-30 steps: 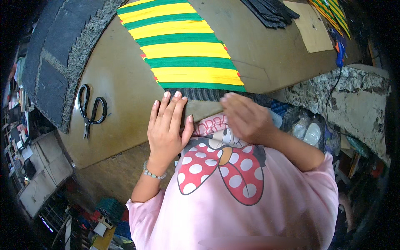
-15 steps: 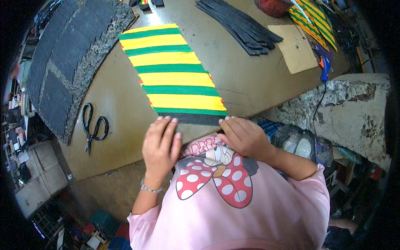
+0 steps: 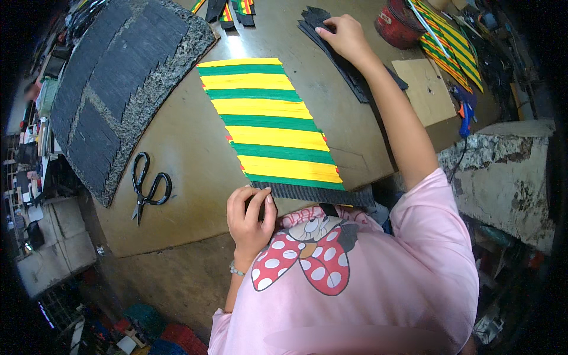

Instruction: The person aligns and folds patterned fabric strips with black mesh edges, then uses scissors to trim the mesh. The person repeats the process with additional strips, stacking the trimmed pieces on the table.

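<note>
A slanted panel of yellow and green stripes (image 3: 266, 121) lies on the table, with small red bits along its side edges. Across its near end runs a black ribbed strip (image 3: 307, 194), whose right end reaches past the panel and over the table edge. My left hand (image 3: 251, 219) rests its extended fingertips on the strip's left end, not gripping it. Stretched far to the right, my right hand (image 3: 348, 40) pinches at a pile of black strips (image 3: 340, 65), thumb and fingers closed on the top of it. Black-handled scissors (image 3: 148, 183) lie left of the panel.
At left is a rough board (image 3: 130, 71) covered with dark strips. Cardboard (image 3: 426, 92), a red pot (image 3: 400, 23), a blue glue gun (image 3: 466, 112) and more striped pieces (image 3: 452, 41) are at right. Short striped bands (image 3: 242, 9) lie at the far edge.
My right hand has left the black strip's right end and reached out to the pile of black strips. The left hand stays at the strip's left end. The view has shifted slightly.
</note>
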Demonstrator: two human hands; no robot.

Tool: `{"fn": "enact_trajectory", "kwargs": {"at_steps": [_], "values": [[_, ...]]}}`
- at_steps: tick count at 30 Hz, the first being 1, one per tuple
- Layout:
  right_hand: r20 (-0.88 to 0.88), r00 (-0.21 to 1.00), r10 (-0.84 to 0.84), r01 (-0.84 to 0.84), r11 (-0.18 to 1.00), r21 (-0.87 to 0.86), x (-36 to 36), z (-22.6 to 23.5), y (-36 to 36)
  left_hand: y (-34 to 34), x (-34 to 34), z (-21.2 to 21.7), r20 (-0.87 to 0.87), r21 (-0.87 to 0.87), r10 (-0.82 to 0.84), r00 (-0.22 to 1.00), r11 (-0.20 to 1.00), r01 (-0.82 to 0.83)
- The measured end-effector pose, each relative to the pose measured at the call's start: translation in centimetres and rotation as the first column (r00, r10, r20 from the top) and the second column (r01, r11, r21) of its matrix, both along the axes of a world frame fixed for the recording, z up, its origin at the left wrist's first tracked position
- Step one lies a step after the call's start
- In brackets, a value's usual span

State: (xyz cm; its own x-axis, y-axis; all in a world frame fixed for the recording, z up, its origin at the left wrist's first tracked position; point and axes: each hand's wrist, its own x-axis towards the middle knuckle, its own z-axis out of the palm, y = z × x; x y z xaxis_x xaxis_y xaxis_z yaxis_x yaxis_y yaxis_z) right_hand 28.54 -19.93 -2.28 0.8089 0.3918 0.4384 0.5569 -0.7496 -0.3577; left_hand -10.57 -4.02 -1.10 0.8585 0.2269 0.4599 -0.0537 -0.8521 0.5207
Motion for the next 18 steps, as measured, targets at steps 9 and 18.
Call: {"fn": "enact_trajectory", "kwargs": {"at_steps": [9, 18], "values": [[-0.105, 0.993, -0.056, 0.048, 0.996, -0.076, 2.4, -0.7, -2.3, 0.0, 0.2, -0.3, -0.018, 0.038, 0.007, 1.0, 0.999, -0.006], [-0.316, 0.948, -0.046, 0.175, 0.902, 0.395, 4.3, 1.6, -6.6, -0.3, 0.1, 0.7, -0.041, 0.0, 0.038, 0.998, 0.999, -0.038]]}}
